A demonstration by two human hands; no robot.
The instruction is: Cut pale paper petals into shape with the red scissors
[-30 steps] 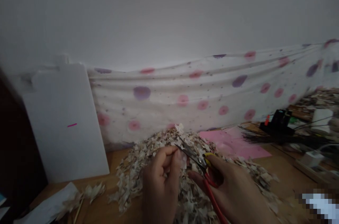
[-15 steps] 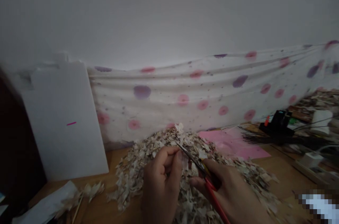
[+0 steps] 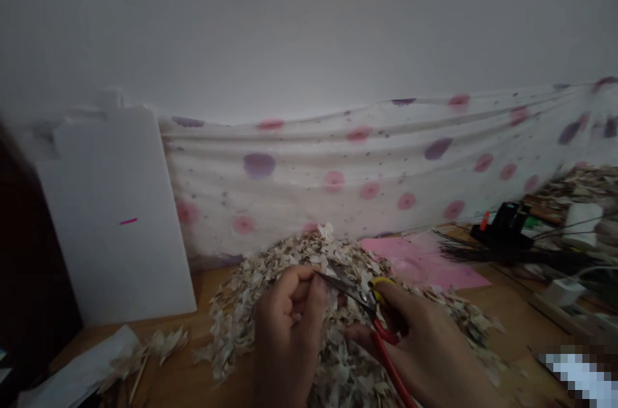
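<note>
Red-handled scissors [image 3: 361,300] sit in the person's right hand [image 3: 427,353], near and just right of centre. The fingers are wrapped closed around the loops, and a yellow bit shows by the pivot. The dark blades point left and away and look only a little parted, though the light is too dim to be sure. Their tips meet the left hand [image 3: 284,334], whose fingers are curled in tight with the thumb pressed to the forefinger. Whatever is pinched there is too small to make out. Both hands hover over a heap of pale, papery scraps [image 3: 244,315] spread on the wooden table [image 3: 196,376]. More loose scraps lie to the near left. A white board [image 3: 113,215] leans against the wall on the far left, beside a white cloth with pink and purple spots [image 3: 367,163] draped along the back. A pink sheet [image 3: 427,260] lies flat just right of the heap, and further right is a dark bundle of thin stalks [image 3: 502,255].
</note>
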